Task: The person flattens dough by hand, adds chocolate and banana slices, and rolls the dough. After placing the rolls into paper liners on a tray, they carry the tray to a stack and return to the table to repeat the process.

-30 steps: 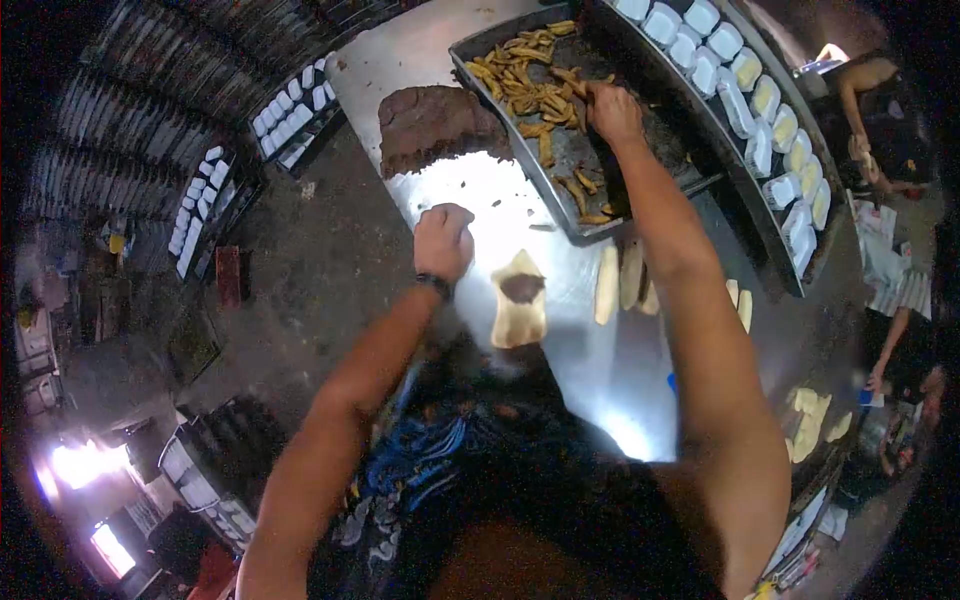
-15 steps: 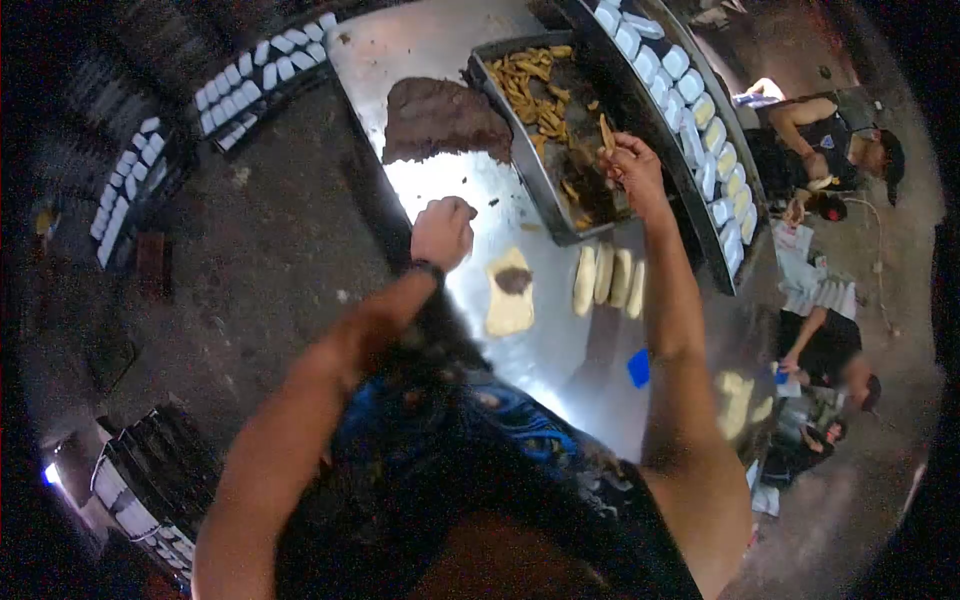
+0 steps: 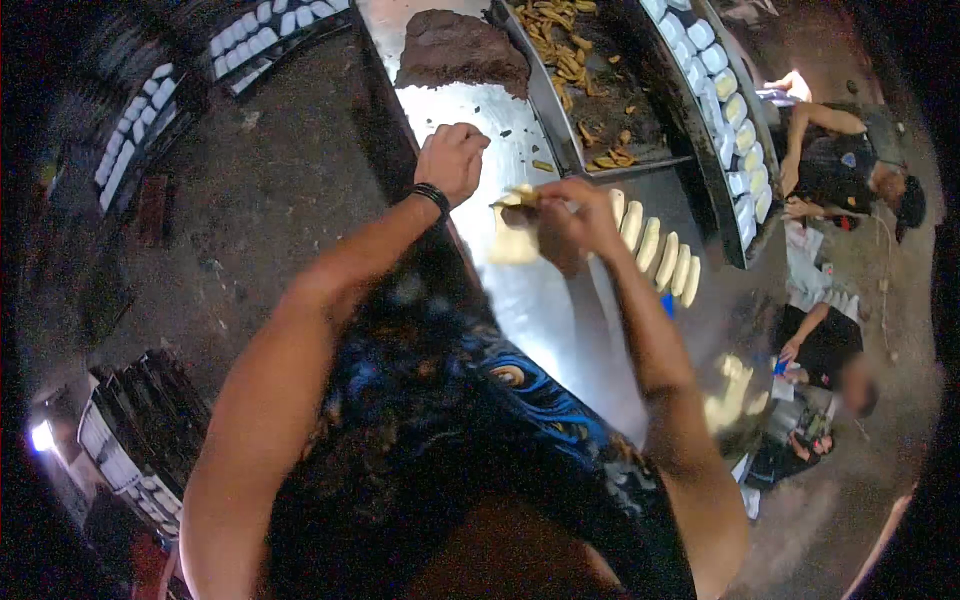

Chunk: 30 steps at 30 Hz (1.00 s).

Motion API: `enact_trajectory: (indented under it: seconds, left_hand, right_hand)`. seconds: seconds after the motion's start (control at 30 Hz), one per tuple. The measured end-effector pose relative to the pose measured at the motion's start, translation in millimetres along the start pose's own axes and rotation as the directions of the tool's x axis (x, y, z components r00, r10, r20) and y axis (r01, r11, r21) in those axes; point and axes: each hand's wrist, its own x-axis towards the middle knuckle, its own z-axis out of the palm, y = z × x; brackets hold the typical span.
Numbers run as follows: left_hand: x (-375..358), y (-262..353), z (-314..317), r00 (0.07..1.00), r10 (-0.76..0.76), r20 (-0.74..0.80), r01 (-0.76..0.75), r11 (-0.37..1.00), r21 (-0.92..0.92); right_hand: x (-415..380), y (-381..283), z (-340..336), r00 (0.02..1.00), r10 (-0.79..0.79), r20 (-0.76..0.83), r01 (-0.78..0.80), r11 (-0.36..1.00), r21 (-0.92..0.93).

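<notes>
My right hand pinches a yellow-brown strip, maybe fruit, just above a flat piece of pale dough. A dab of dark brown filling lies on that dough, partly covered by my hand. Over the near edge of the metal table, my left hand has its fingers curled in, and nothing shows in them. Beyond it sits a large mound of dark brown filling. Right of my right hand, several rolled dough pieces lie in a row.
A metal tray of similar strips stands on the table. Past it, a long dark tray carries several white pieces. A blue object lies by the rolls. Other people work at right, one in dark clothing. More loaded trays stand far left.
My right hand has moved from the strip tray back to the dough, carrying a strip. My left hand stays near the table edge. The view has shifted, and more rolls show.
</notes>
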Motion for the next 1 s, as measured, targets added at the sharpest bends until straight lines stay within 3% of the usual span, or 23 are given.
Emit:
enact_trajectory:
  seconds: [0.03, 0.13, 0.17, 0.27, 0.3, 0.33, 0.37, 0.43, 0.47, 0.53, 0.6, 0.63, 0.73, 0.77, 0.87, 0.9, 1.0]
  left_hand:
    - [-2, 4, -1, 1.000, 0.011, -0.012, -0.011, 1.000, 0.007]
    - [-20, 23, -10, 0.992, 0.075, 0.096, -0.073, 0.997, -0.028]
    - [-33, 34, -13, 0.982, 0.123, 0.143, -0.117, 0.992, -0.050]
    - [-66, 60, -13, 0.902, 0.198, 0.382, -0.210, 0.978, -0.010]
    - [-73, 64, -9, 0.904, 0.152, 0.398, -0.188, 0.981, 0.053]
    - [-74, 68, -10, 0.905, 0.107, 0.412, -0.169, 0.979, 0.116]
    - [-74, 70, -10, 0.907, 0.117, 0.405, -0.187, 0.973, 0.137]
    - [-71, 59, -9, 0.911, 0.089, 0.402, -0.087, 0.996, -0.022]
    - [-69, 65, -13, 0.948, 0.056, 0.314, -0.032, 0.996, -0.080]
    - [-68, 68, -16, 0.988, -0.004, 0.154, 0.026, 0.989, -0.144]
    - [-72, 52, -14, 0.998, -0.063, 0.006, 0.063, 0.988, -0.143]
    - [-75, 48, -19, 0.994, -0.102, 0.043, 0.104, 0.993, -0.057]
    - [-94, 46, -33, 0.963, -0.266, 0.037, 0.268, 0.948, -0.170]
    - [-95, 48, -40, 0.974, -0.223, 0.036, 0.224, 0.974, -0.013]
    - [-106, 40, -48, 0.979, -0.205, 0.005, 0.205, 0.977, -0.049]
    - [-104, 38, -49, 0.978, -0.207, -0.012, 0.205, 0.975, -0.091]
    - [-97, 32, -52, 0.979, -0.202, -0.039, 0.193, 0.967, -0.168]
  right_hand:
    - [-3, -3, 9, 0.990, -0.136, 0.024, 0.138, 0.982, -0.129]
    - [-12, -19, 23, 0.977, -0.209, -0.028, 0.204, 0.970, -0.132]
    - [-9, -20, 14, 0.975, -0.208, 0.083, 0.222, 0.944, -0.243]
    - [14, 2, -8, 0.950, -0.145, 0.277, 0.167, 0.984, -0.059]
    - [24, -1, -25, 0.968, -0.098, 0.231, 0.086, 0.994, 0.064]
    - [33, 1, -34, 0.995, -0.039, 0.092, 0.038, 0.999, 0.014]
    - [42, 7, -44, 0.995, 0.088, -0.049, -0.085, 0.994, 0.066]
    - [63, 31, -70, 0.954, 0.216, -0.210, -0.156, 0.950, 0.270]
    - [71, 49, -84, 0.944, 0.232, -0.235, -0.203, 0.969, 0.142]
    - [76, 85, -96, 0.958, 0.277, -0.069, -0.285, 0.943, -0.169]
    - [77, 94, -93, 0.917, 0.389, 0.092, -0.350, 0.893, -0.285]
    - [80, 93, -91, 0.880, 0.443, 0.171, -0.368, 0.863, -0.346]
    - [90, 111, -65, 0.900, 0.416, 0.128, -0.311, 0.819, -0.482]
    - [89, 115, -54, 0.898, 0.439, 0.034, -0.375, 0.802, -0.466]
    - [90, 114, -45, 0.899, 0.434, -0.067, -0.405, 0.761, -0.507]
    - [91, 113, -51, 0.930, 0.366, -0.041, -0.323, 0.754, -0.572]
    - [77, 109, -74, 0.906, 0.403, -0.131, -0.424, 0.851, -0.312]
